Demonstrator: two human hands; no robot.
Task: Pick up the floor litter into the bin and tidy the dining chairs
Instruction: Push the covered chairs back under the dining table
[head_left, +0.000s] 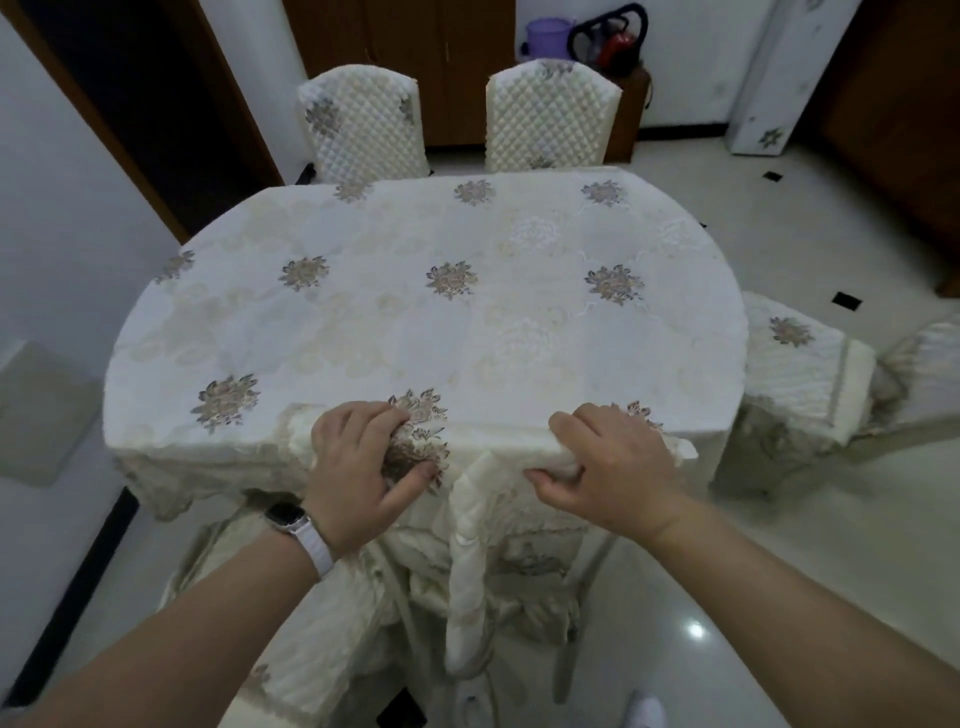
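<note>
At six o'clock of the oval flower-cloth table (415, 322), left hand (363, 457) and right hand (608, 462) clasp the cream quilted chair back (496, 449); its cover seems soft, likely slippery.

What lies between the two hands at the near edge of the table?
In the head view, the cream top of the near chair back runs between the left hand and the right hand; both grip it.
</note>
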